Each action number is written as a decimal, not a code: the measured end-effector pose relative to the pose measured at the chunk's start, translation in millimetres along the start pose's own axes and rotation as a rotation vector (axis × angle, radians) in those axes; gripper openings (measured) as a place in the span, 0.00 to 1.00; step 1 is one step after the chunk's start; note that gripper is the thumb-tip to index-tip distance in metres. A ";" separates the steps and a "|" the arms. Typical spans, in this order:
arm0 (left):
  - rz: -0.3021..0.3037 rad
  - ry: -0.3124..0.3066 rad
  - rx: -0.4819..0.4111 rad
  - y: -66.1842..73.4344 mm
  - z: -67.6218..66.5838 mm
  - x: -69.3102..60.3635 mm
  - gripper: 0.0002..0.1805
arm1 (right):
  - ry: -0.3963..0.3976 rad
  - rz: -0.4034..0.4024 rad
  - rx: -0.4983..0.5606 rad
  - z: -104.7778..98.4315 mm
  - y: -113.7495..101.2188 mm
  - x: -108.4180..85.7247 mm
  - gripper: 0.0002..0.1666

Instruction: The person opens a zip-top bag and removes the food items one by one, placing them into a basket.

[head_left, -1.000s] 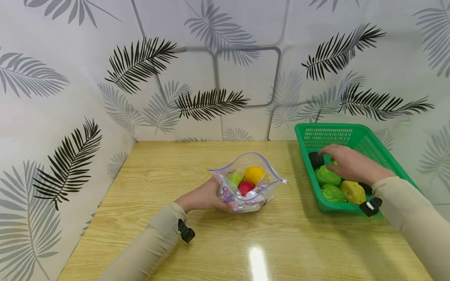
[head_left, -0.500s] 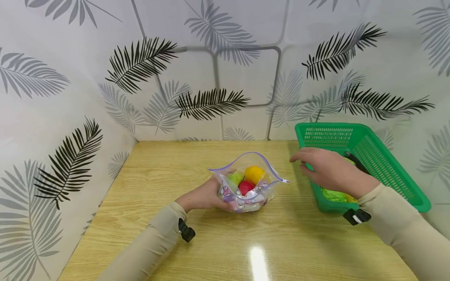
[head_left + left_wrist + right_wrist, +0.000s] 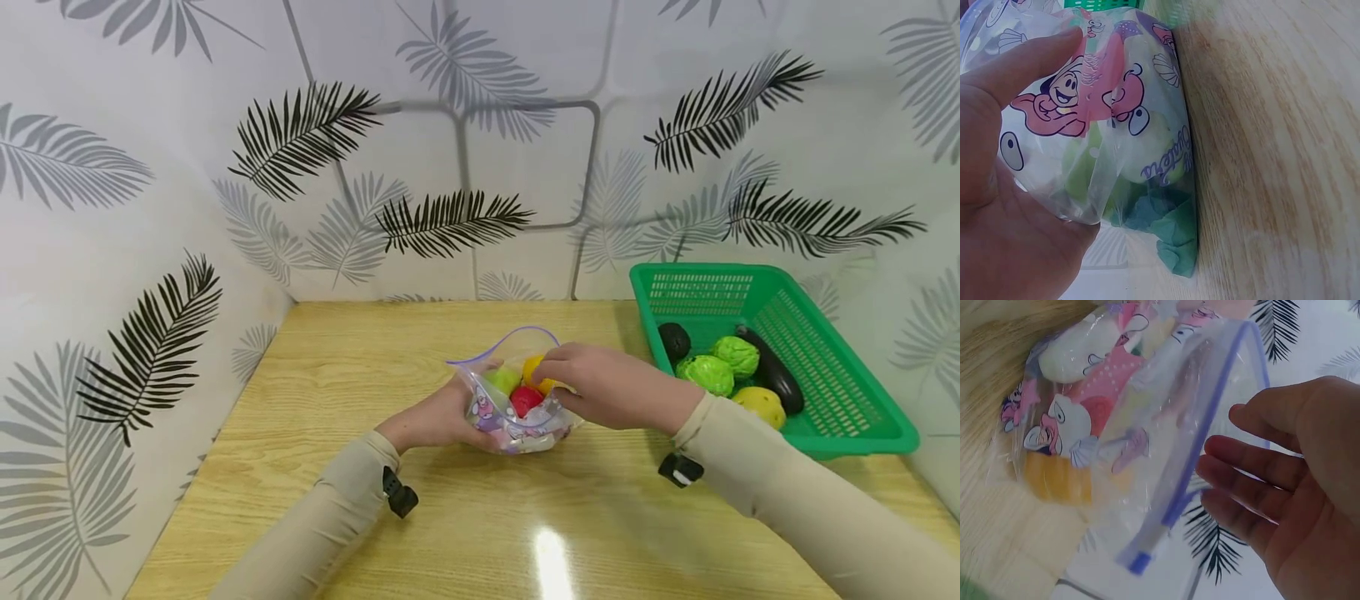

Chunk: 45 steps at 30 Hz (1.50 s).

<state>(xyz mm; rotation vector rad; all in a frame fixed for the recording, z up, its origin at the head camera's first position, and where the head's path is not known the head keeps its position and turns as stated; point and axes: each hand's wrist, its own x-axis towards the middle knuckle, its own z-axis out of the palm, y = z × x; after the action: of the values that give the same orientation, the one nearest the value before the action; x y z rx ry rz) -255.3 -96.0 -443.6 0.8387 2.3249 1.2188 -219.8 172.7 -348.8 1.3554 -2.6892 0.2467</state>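
Note:
A clear zip bag (image 3: 525,437) with a purple rim and cartoon print stands on the table with its mouth spread. Inside it are a red fruit (image 3: 527,401), a yellow fruit (image 3: 532,371) and a green fruit (image 3: 506,380). My left hand (image 3: 442,418) grips the bag's left side; the left wrist view shows the thumb (image 3: 1035,62) lying across the print. At the bag's right rim is my right hand (image 3: 611,385). In the right wrist view its loosely bent fingers (image 3: 1250,478) lie beside the purple zip edge (image 3: 1200,440), with nothing held between them.
A green basket (image 3: 847,446) stands at the right. It holds two lettuce-like green heads (image 3: 705,374), a dark round item (image 3: 674,341), a yellow potato-like item (image 3: 760,406) and an eggplant (image 3: 772,371). A patterned wall covering (image 3: 525,275) rises behind the wooden table (image 3: 360,350).
My right hand has moved left, out of the basket and over to the bag's right rim, empty. The left hand and the bag have stayed in place.

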 end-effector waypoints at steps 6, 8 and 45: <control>0.022 -0.004 -0.034 0.1 -0.1 1.2 0.65 | 0.037 -0.085 -0.024 12.6 -7.4 18.9 0.08; 0.028 -0.002 -0.041 0.4 -0.3 1.8 0.65 | 0.035 -0.101 -0.016 14.5 -10.4 23.1 0.07; 0.048 0.024 0.033 -4.3 -1.0 0.7 0.64 | -0.431 0.181 -0.243 60.9 -4.2 58.9 0.21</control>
<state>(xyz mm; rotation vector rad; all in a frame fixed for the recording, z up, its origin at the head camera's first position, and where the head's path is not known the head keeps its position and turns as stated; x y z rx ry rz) -257.8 -98.0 -446.7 0.9007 2.3629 1.2202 -253.3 111.8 -397.5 1.2063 -3.0595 -0.3918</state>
